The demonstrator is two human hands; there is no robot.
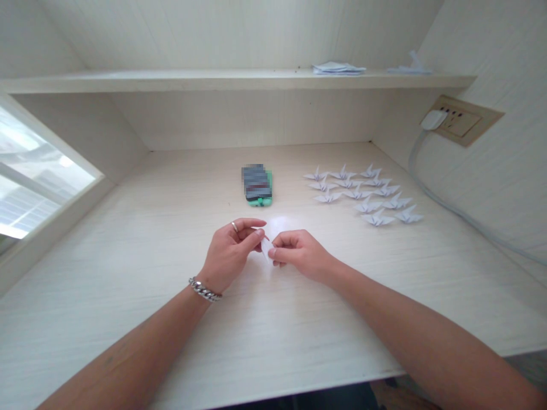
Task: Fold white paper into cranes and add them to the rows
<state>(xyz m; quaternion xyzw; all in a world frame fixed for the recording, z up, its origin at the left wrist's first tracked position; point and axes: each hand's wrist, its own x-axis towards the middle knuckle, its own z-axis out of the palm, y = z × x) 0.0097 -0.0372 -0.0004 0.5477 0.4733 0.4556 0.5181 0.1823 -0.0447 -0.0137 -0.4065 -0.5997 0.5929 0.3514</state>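
A small folded piece of white paper (266,248) is pinched between my two hands above the desk. My left hand (233,249), with a ring and a chain bracelet at the wrist, grips its upper left end between thumb and fingers. On the other side, my right hand (299,253) pinches the lower right edge, its fingers curled in. The paper's far side is hidden by the fingers. To the right, several folded white paper cranes (358,193) stand in loose rows on the desk.
Beyond my hands lies a phone (257,185), its screen blurred, in a green case. A shelf (213,81) crosses the back, bearing a stack of white paper (339,69). A white cable (453,209) runs from the wall socket (465,122) along the right. A window (38,171) is at left.
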